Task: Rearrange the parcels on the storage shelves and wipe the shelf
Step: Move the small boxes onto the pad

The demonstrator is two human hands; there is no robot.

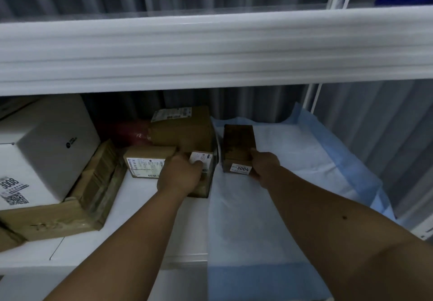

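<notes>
My right hand (262,167) grips the 3004 box (237,147) on the blue sheet (293,160); left hand (180,176) fingers seemingly curl around a small labelled parcel (203,174).

Both arms outstretched, left hand (180,176) and right hand (263,164) each gripping, fingers curled

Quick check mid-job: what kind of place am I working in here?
Likely a parcel storeroom or pickup point: white metal shelving, labelled cardboard parcels such as the numbered box in the right hand, and a white box with a QR label.
</notes>
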